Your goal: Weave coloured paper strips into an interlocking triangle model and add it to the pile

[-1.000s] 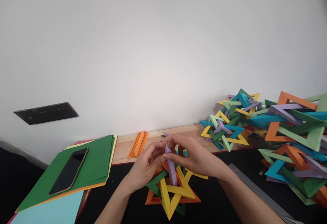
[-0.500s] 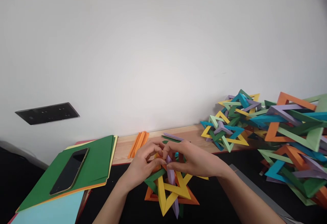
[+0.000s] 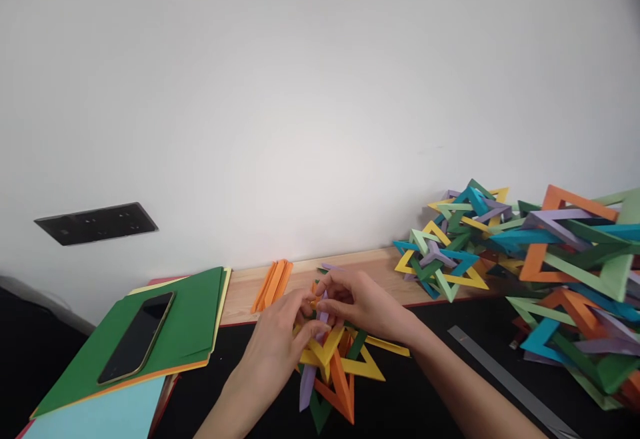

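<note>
Over the black surface (image 3: 400,405) I have the left hand (image 3: 273,335) and right hand (image 3: 367,302) close together, both pinching the star (image 3: 343,389) around its lilac strip (image 3: 323,317). Pressing too hard could crease that paper; an uneven tug could spring the yellow frame (image 3: 375,371) apart.

Low in the middle of the frame, the person's bare left hand (image 3: 274,332) and bare right hand (image 3: 369,302) have slim fingers (image 3: 340,279) and thin wrists (image 3: 411,332), and two long, bare forearms (image 3: 465,379) show down to the bottom edge.
</note>
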`<state>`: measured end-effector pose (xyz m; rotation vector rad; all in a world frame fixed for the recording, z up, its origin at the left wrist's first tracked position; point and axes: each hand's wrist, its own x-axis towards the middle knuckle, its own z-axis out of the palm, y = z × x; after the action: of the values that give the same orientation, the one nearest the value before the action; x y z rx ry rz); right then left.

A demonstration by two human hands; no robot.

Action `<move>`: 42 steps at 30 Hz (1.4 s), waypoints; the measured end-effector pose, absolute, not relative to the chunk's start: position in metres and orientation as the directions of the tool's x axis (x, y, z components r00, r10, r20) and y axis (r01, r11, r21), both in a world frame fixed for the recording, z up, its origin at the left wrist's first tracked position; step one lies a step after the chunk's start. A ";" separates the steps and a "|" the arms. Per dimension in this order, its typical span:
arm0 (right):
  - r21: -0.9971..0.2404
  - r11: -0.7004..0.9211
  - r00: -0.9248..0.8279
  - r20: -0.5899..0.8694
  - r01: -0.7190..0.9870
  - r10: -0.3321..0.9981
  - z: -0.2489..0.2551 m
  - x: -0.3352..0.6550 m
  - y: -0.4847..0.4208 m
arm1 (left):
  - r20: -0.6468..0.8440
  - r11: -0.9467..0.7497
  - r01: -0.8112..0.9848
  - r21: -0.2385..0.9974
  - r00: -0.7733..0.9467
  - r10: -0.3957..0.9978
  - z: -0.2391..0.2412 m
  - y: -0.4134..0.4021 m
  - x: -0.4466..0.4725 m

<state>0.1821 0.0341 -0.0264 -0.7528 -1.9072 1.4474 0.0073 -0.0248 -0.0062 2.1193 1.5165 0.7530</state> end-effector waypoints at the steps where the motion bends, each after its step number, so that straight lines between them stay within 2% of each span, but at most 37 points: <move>1: -0.969 0.234 -0.642 0.131 0.077 0.755 -0.027 0.181 0.034 | 0.143 -0.279 0.705 0.652 0.246 0.959 -0.008 -0.023 0.010; 3: -0.969 0.231 -0.636 0.126 0.085 0.761 -0.027 0.180 0.034 | 0.106 -0.227 0.697 0.680 0.213 0.971 -0.013 -0.020 0.014; 7: -0.970 0.222 -0.628 0.112 0.100 0.770 -0.023 0.181 0.033 | 0.063 -0.156 0.740 0.655 0.152 0.986 -0.016 -0.018 0.018; 12: -0.917 0.324 -0.530 0.158 0.235 0.833 -0.014 0.196 0.039 | -0.054 -0.106 0.682 0.723 0.209 0.976 -0.004 -0.014 0.007; 14: -0.851 0.377 -0.429 0.205 0.366 0.880 -0.017 0.205 0.049 | -0.088 -0.085 0.634 0.769 0.237 0.968 0.002 -0.011 -0.001; 17: -0.690 0.397 -0.325 0.241 0.606 0.915 -0.030 0.213 0.068 | -0.114 -0.053 0.562 0.826 0.259 0.959 0.009 -0.007 -0.013; 24: -0.529 0.334 -0.306 0.143 0.780 0.941 -0.077 0.205 0.102 | -0.186 -0.063 0.546 0.835 0.389 0.903 0.011 -0.001 -0.034; 30: -0.448 0.350 -0.371 0.044 0.823 0.928 -0.089 0.201 0.102 | -0.182 -0.110 0.576 0.810 0.426 0.886 0.012 0.000 -0.038; 42: -0.433 0.452 -0.485 0.037 0.780 0.874 -0.087 0.199 0.097 | -0.169 -0.123 0.566 0.815 0.435 0.884 0.012 0.000 -0.037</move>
<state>0.1987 0.0966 -0.0867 -1.4276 -2.4496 0.5296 -0.0373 -0.0003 0.0122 1.8086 1.2418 0.4550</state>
